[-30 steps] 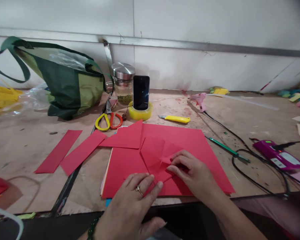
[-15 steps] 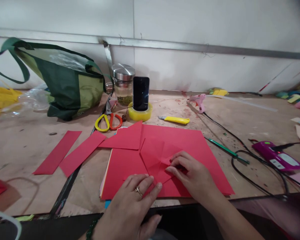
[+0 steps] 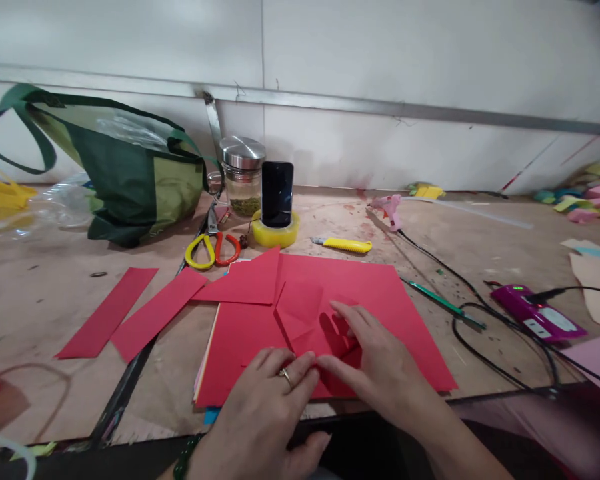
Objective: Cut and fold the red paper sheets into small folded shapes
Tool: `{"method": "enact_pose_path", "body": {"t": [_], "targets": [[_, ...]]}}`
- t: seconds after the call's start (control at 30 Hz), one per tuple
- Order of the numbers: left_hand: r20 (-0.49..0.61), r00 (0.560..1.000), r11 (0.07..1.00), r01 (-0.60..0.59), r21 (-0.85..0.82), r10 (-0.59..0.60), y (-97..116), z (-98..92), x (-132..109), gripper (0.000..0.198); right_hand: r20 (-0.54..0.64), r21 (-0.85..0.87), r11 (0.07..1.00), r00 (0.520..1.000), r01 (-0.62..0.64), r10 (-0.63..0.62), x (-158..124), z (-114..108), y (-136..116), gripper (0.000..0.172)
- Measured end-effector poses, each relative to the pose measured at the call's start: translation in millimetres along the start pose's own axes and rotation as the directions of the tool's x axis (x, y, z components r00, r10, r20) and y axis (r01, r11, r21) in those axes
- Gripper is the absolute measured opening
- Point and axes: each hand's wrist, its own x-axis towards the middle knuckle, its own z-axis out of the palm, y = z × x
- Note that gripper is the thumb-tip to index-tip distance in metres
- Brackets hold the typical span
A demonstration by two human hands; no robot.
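Note:
A folded piece of red paper [image 3: 300,310] with creases lies on a stack of red sheets [image 3: 380,280]. My left hand [image 3: 275,400], with a ring and a dark green bracelet, rests flat at the near edge of the folded piece, its fingertips on the paper. Over the right part of that piece arches my right hand [image 3: 375,360], thumb and fingers spread apart. Its thumb tip meets the paper beside my left fingertips. Another cut red piece [image 3: 245,283] lies at the stack's upper left, and two red strips [image 3: 113,310] lie further left.
Behind the stack are scissors [image 3: 213,247], a phone [image 3: 277,193] standing in a yellow tape roll [image 3: 275,233], a lidded glass jar [image 3: 243,173] and a yellow utility knife [image 3: 345,245]. A pink glue gun [image 3: 390,212], green tweezers-like tool [image 3: 443,300] and purple power strip [image 3: 537,313] lie right. A green bag [image 3: 125,173] stands left.
My right hand has gone from pinching the folded paper's edge to spreading its fingers, its thumb moving left towards my left fingertips. The paper's right flap has shifted. The view has tilted slightly.

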Motion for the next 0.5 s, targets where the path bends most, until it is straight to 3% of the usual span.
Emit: {"method": "enact_pose_path", "body": {"t": [0.07,0.3,0.5], "targets": [[0.001,1.0,1.0,-0.007,-0.01,0.007,0.6,-0.8,2.2,0.049,-0.01,-0.032,0.999,1.0,0.014,-0.014,-3.9,0.0,0.4,0.062],[0.008,0.999,0.999,0.037,-0.008,-0.037,2.3,-2.5,0.6,0.053,-0.095,-0.09,0.988,0.989,-0.125,0.116,-12.5,-1.3,27.2,0.053],[0.098,0.995,0.997,0.041,-0.059,-0.035,1.4,-4.1,2.0,0.052,-0.186,-0.155,0.985,0.981,-0.077,0.048,-13.8,-8.5,35.7,0.05]]}}
